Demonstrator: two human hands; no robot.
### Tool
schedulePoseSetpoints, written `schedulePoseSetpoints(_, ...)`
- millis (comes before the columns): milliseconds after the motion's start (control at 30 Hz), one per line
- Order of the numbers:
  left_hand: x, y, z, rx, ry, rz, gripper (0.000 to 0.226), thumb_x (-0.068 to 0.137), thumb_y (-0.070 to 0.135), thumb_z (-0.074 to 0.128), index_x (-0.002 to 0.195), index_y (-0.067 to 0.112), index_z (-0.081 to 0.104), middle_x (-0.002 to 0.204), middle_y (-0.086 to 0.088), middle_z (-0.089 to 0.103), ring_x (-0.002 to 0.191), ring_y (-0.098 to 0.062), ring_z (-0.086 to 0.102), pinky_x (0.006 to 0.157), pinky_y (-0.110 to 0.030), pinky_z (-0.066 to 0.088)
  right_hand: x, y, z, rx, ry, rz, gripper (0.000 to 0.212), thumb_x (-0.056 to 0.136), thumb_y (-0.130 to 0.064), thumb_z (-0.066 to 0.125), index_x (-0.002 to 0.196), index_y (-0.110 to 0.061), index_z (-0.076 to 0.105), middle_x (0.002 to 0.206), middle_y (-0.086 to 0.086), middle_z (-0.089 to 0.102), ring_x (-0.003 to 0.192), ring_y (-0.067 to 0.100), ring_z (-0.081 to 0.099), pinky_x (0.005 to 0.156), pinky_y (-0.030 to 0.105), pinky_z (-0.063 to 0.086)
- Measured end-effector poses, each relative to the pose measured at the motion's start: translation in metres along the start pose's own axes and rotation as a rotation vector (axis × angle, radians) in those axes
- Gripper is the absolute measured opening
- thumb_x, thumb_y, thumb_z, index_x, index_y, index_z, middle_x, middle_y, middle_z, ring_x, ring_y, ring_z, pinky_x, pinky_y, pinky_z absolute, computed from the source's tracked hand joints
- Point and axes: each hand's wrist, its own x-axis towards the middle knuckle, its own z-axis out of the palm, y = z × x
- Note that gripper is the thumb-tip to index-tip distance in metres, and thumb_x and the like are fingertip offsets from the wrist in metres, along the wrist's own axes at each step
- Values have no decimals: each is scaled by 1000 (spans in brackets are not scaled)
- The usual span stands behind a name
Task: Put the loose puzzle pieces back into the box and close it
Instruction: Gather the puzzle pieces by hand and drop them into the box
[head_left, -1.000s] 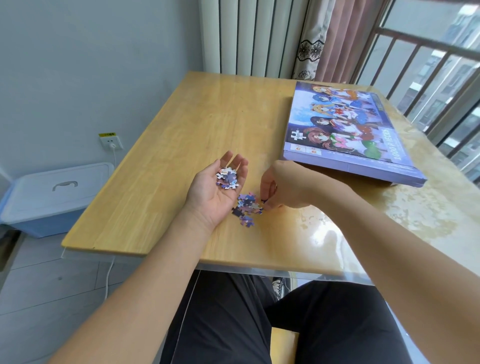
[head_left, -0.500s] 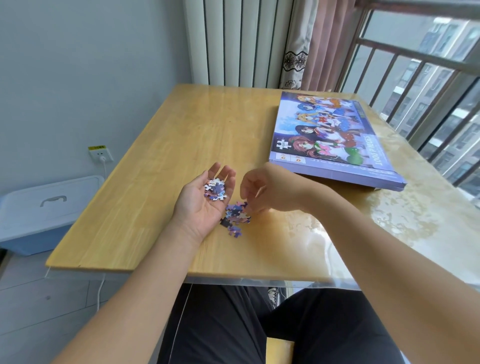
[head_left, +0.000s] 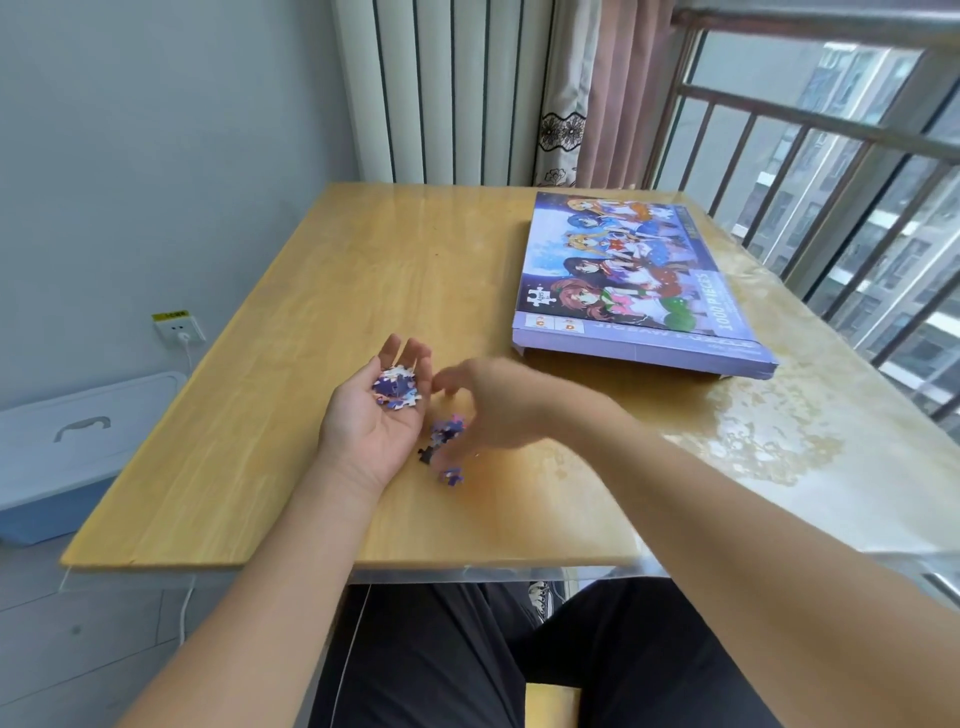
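my left hand (head_left: 371, 423) lies palm up on the table (head_left: 311, 322), fingers relaxed, cradling a heap of puzzle pieces (head_left: 396, 387). my right hand (head_left: 488, 405) is blurred over the loose pieces (head_left: 445, 434) beside it; i cannot tell its grip. the box (head_left: 623, 275) sits well apart, far right.

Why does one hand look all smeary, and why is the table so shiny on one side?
In the head view, the right hand is blurred because it is moving, while the left hand cupping puzzle pieces looks sharp. Window daylight glares off the table near the railing. The wide lens also bends straight edges near the picture's borders.
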Motion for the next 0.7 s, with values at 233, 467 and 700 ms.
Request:
schedulePoseSetpoints(233,-2,-1,0,10,-11,-16,32,108,17,39,105,1,66,108,-18,68,103,-29,68,85,-32,60,5,13,18,-7,129,-190,37,77,-32,85,111,-24,74,99,0,62,81,18,57,66,28,42)
schedulePoseSetpoints(467,1,-9,4,94,-11,-43,31,108,17,40,110,2,67,115,-16,69,115,-29,66,92,-36,58,-1,29,10,82,102,-118,20,77,-24,84,92,-19,72,83,-3,66,71,21,67,58,27,51)
schedulePoseSetpoints(700,8,-17,9,109,4,-72,32,108,18,38,112,2,66,111,-18,70,110,-29,68,89,-36,59,-10,48,-4,167,43,-31,19,76,-17,85,85,-18,69,72,-4,64,57,13,61,51,21,47)
